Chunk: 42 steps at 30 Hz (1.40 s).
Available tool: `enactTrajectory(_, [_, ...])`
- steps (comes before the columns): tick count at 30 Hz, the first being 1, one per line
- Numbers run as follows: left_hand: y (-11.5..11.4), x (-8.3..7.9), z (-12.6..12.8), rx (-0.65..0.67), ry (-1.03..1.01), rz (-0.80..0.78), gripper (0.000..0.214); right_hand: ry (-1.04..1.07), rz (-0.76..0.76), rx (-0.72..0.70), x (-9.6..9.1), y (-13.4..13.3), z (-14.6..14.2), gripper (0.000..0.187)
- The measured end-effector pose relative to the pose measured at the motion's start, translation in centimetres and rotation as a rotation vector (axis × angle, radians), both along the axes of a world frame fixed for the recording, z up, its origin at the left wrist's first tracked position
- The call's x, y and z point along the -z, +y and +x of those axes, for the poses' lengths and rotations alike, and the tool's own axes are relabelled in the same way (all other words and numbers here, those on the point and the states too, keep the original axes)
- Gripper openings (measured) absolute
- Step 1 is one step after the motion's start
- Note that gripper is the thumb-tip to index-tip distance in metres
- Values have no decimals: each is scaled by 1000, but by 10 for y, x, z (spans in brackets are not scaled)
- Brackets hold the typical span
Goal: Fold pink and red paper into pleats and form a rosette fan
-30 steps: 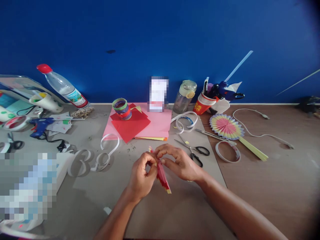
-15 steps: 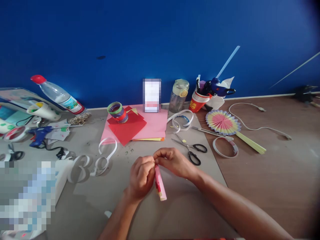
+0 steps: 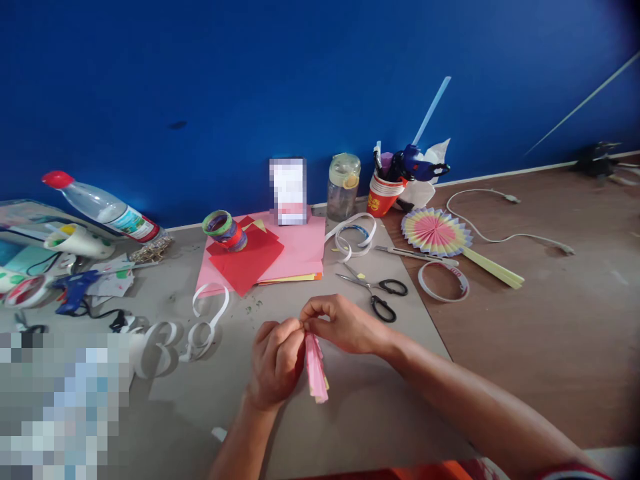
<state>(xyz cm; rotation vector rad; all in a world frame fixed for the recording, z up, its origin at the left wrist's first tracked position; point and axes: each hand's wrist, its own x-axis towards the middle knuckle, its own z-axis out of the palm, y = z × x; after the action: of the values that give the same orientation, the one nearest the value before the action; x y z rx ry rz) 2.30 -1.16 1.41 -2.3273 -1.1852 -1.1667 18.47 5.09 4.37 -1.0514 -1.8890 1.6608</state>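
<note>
A pleated strip of pink paper (image 3: 315,373), with bits of yellow at its lower edge, hangs down between my two hands. My left hand (image 3: 278,360) is closed round its upper part. The fingertips of my right hand (image 3: 340,325) pinch at the top end, touching the left thumb and forefinger; the exact grip there is hidden by the fingers. Black-handled scissors (image 3: 373,288) lie open just beyond my right hand. Red paper sheets (image 3: 247,260) rest on pink paper (image 3: 300,260) past my left hand.
A round pleated paper fan (image 3: 437,231) lies at right, near a tape roll (image 3: 444,281) and a utility knife (image 3: 415,255). Behind stand a phone (image 3: 289,191), a clear bottle (image 3: 343,187) and red cups (image 3: 385,193). At left are curled white strips (image 3: 213,323) and a glue gun (image 3: 75,291).
The pleated paper has turned and its folds have spread a little at the lower end. Both hands stay together at its top. The view has shifted slightly.
</note>
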Motion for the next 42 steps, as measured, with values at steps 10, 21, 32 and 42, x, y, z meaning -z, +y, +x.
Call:
enactTrajectory(10, [-2,2,-3,2,8,43,28,-21,83,7,-5,-7,-1,17])
enactTrajectory(21, [-3,8,-5,-47,-50,-6,24,-28,105,153,-5,-17,-11,16])
enactTrajectory(32, [-2,0,0,-37,-89,-27,25,-14,-40,100,-12,-12,-5,11])
enactTrajectory(42, [-4,-2,1,-83,-227,-204,18,-86,230,191,-4,-3,-1,13])
